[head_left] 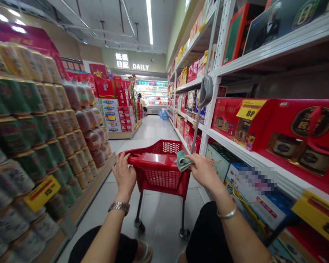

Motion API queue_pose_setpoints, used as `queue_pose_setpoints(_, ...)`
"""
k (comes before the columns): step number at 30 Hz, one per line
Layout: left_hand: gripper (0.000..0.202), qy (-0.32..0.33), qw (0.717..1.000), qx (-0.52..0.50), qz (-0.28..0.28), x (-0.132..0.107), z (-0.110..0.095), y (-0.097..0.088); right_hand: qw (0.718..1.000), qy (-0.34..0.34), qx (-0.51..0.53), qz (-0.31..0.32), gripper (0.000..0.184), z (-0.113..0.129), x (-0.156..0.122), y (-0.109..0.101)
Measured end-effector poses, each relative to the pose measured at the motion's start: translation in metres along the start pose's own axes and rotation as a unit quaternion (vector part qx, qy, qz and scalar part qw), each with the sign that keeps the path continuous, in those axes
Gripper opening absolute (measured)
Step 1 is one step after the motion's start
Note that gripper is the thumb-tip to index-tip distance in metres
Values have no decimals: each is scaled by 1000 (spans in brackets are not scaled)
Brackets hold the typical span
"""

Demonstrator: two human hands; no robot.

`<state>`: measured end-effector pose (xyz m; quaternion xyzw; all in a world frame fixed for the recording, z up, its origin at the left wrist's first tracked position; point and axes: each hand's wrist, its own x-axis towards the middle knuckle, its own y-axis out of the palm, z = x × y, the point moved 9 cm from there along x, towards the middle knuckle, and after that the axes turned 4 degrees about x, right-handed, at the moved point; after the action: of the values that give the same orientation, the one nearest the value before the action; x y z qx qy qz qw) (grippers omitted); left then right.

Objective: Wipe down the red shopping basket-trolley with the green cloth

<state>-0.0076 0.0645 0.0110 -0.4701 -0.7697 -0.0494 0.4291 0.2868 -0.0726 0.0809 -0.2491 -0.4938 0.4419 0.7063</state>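
Observation:
My left hand (124,174) grips the left end of the handle of a red plastic shopping cart (161,179), and a metal watch band (118,207) circles that wrist. My right hand (204,170) sits on the handle's right end over a folded grey-green cloth (184,161), pressing the cloth against the red plastic. A silver bangle (227,214) shows on the right wrist. The cart's basket holds nothing visible, and it rolls on thin metal legs with small casters (184,233).
Shelves of stacked canned drinks (30,124) line the left of the aisle. White metal shelving (216,65) with red gift boxes stands close on the right. A person (142,104) stands far down the aisle near refrigerated cases (152,94).

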Motion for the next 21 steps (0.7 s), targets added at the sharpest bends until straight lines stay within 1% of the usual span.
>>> queue_pose_setpoints(2, 61, -74, 996, -34, -46, -15, -2, -6, 1000, -10, 11, 10, 40, 7, 1, 3)
queue_pose_setpoints(3, 66, -118, 990, -52, -62, -25, -4, -6, 1000, -14, 16, 11, 40, 10, 1, 4)
queue_pose_setpoints(4, 72, -160, 983, -69, -57, -35, -7, 0, 1000, -18, 19, 10, 39, 13, 0, 5)
queue_pose_setpoints(5, 77, -191, 977, -86, -39, -44, -12, 8, 1000, -20, 19, 7, 38, 16, -1, 6)
queue_pose_setpoints(6, 82, -201, 974, -101, -17, -50, -20, 18, 1000, -22, 19, 5, 38, 19, -2, 7)
queue_pose_setpoints(7, 88, -209, 972, -108, -2, -54, -27, 27, 1000, -24, 19, 3, 38, 23, -4, 7)
queue_pose_setpoints(9, 102, -220, 969, -114, 7, -55, -38, 41, 999, -33, 26, 5, 39, 29, -7, 9)
queue_pose_setpoints(12, 123, -225, 969, -105, -7, -46, -42, 48, 998, -53, 41, 8, 41, 41, -12, 12)
queue_pose_setpoints(15, 135, -251, 964, -89, 12, -36, -38, 49, 995, -77, 63, 9, 41, 52, -16, 14)
queue_pose_setpoints(17, 134, -267, 959, -86, 33, -32, -33, 45, 992, -95, 88, 9, 42, 58, -21, 15)
queue_pose_setpoints(19, 132, -254, 962, -87, 41, -25, -29, 37, 988, -106, 109, 4, 43, 60, -26, 17)
queue_pose_setpoints(21, 130, -223, 970, -89, 38, -16, -21, 29, 987, -104, 119, -11, 44, 56, -32, 18)
